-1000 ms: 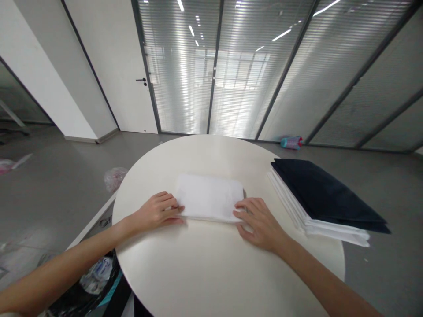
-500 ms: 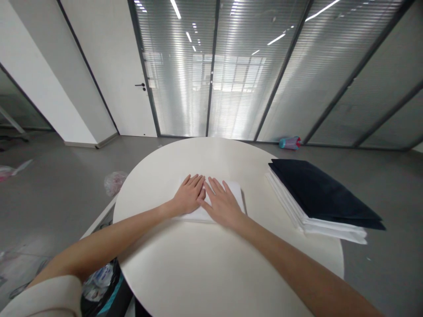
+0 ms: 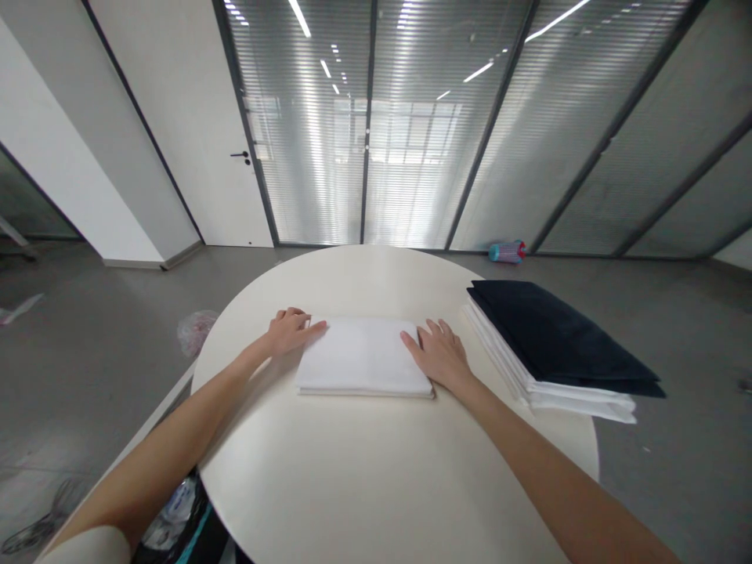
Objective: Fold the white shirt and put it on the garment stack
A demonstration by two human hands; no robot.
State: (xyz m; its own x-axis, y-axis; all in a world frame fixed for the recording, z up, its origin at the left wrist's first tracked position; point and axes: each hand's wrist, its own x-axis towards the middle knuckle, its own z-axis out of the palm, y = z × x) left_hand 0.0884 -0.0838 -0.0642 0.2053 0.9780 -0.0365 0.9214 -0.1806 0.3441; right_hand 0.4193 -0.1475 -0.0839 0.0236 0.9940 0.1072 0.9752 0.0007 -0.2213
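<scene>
The fingers of the left hand (image 3: pixel 289 329) are loosely curled, with the forefinger stretched out so its tip touches the far left corner of the folded white cloth (image 3: pixel 364 366); they grip nothing. The fingers of the right hand (image 3: pixel 439 356) lie spread and flat, palm down, resting on the right edge of the same cloth and partly on the table beside it, also holding nothing.

The cloth sits near the middle of the round white table (image 3: pixel 376 478) as a neat rectangle, several layers thick, its near edge showing the stacked folds. The hands stand one at each short end of it, well apart from each other.

To the right, at the table's edge, lies a stack of folded cloths (image 3: pixel 558 352) with a dark navy one on top and white ones beneath; it is apart from the right hand. Beyond the table a small teal and pink bottle (image 3: pixel 506 251) lies on the grey floor by the glass partition, and a crumpled plastic bag (image 3: pixel 197 330) lies on the floor to the left.

By the look of it, the fold is finished and the step in hand is pressing and squaring the ends. A further move would call for both hands to close on the bundle's ends or slide beneath it, keeping the layers aligned so they do not slip apart.
</scene>
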